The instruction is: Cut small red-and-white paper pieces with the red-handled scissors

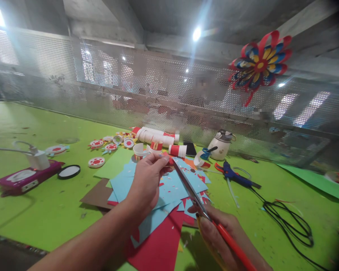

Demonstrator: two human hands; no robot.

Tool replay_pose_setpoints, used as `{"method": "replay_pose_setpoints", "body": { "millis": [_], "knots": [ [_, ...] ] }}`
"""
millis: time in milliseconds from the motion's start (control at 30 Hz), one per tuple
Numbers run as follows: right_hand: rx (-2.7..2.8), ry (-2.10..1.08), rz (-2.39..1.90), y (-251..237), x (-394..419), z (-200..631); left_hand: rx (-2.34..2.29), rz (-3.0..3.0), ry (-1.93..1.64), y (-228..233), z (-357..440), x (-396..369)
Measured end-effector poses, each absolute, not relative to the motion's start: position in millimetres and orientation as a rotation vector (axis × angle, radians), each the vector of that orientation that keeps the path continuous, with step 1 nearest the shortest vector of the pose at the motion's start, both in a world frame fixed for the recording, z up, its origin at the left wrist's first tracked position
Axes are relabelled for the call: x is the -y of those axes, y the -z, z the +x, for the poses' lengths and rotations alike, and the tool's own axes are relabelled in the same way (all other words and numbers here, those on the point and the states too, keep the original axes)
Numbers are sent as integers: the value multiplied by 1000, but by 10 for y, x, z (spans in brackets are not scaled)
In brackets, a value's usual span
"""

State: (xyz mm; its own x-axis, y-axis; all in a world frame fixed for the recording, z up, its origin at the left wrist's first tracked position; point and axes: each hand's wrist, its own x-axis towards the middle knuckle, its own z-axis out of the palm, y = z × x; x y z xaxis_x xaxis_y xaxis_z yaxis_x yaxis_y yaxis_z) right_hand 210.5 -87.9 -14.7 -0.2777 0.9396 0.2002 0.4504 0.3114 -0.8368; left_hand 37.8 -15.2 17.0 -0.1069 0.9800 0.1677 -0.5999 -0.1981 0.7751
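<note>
Print [157,144] on paper cup [156,150] illegible, left fingers [164,163] tight on red piece [171,162], right fingers [207,228] around scissors [189,189].

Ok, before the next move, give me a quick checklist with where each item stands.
1. Left hand gripping the small red piece: ok, pinched at the fingertips.
2. Scissors in the right hand: ok, tips pointing toward the small red piece.
3. Blades touching the small red piece: cannot tell.
4. Glue gun clear of both hands: ok, lying on the green table beyond the right hand.
5. Glue gun cold: cannot tell.
6. Light blue paper sheets free of scraps: not ok, small bits litter them.
</note>
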Motion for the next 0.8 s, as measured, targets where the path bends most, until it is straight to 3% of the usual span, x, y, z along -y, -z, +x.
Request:
{"method": "replay_pose_setpoints", "body": {
  "millis": [133,800],
  "knots": [
    [1898,-781,-1241,128,888,2094,-672,816,-1616,-171,375,149],
    [1855,-932,-1256,142,779,2163,-717,912,-1491,-197,371,174]
  ]
}}
